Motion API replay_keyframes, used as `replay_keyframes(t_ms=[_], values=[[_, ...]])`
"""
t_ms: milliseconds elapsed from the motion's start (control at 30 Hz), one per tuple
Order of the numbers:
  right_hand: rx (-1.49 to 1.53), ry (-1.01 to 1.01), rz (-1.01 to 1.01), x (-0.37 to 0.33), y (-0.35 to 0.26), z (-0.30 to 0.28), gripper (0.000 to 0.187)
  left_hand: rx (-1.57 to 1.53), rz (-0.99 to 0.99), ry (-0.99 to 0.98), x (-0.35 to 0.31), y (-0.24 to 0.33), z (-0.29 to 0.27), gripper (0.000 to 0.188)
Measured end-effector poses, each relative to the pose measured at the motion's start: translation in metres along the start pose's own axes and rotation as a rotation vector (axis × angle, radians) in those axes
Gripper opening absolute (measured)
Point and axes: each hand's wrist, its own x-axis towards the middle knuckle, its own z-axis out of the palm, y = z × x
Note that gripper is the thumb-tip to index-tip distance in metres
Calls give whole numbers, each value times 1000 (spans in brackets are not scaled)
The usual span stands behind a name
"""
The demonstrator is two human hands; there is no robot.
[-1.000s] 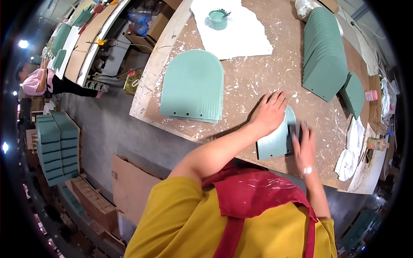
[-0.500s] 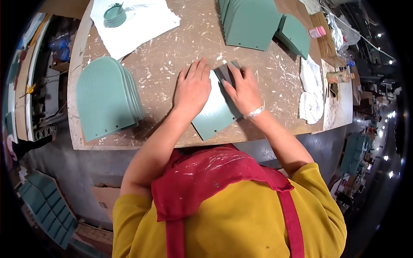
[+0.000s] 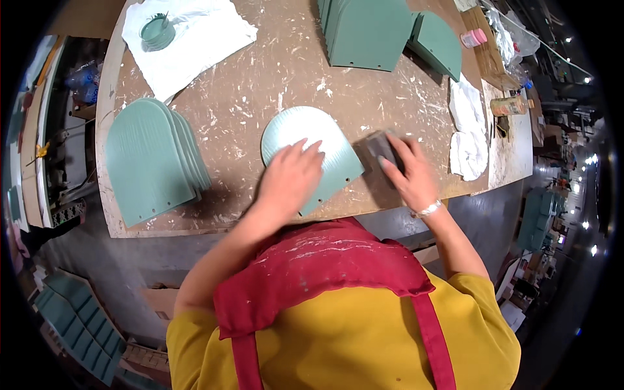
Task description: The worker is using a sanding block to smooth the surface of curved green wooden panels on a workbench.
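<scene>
In front of me on the worktable lies a green panel (image 3: 305, 127) with one rounded end and small holes along its straight edge. My left hand (image 3: 290, 179) rests on it, fingers spread, a little blurred. Off the panel's right side, my right hand (image 3: 409, 170) grips a dark grey sanding block (image 3: 378, 144), fingers and thumb on its two sides. To the left lies a fanned stack of matching green panels (image 3: 146, 159). More green panels (image 3: 367, 36) stand at the far side, with a smaller green stack (image 3: 439, 44) beside them.
A white cloth (image 3: 195, 39) at the far left carries a small green dish (image 3: 157, 32). Along the right lie a crumpled white cloth (image 3: 468, 143), a bottle (image 3: 510, 106) and a pink-capped jar (image 3: 473, 38). The table's near edge (image 3: 383, 207) runs just before my apron.
My right hand has carried the sanding block off the panel to the right and nearer. My left hand has slid nearer, uncovering the panel's rounded end.
</scene>
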Motion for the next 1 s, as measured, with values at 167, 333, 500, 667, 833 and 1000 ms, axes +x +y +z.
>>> replay_keyframes(t_ms=[167,333,500,667,833,1000], values=[[-60,27,-227,88,-84,63,49,-105,92,29,-17,5,12,40],[-75,53,-135,70,-53,52,51,-143,62,75,-17,5,12,37],[-148,28,-110,82,-116,68,50,-183,115,75,-16,0,19,33],[-131,-26,-100,88,-116,61,47,-186,113,147,-19,-2,26,36],[-277,-41,-155,83,-151,75,48,-249,141,133,-16,4,32,38],[-257,-145,-125,88,-152,60,43,-214,156,-38,-15,-6,30,40]])
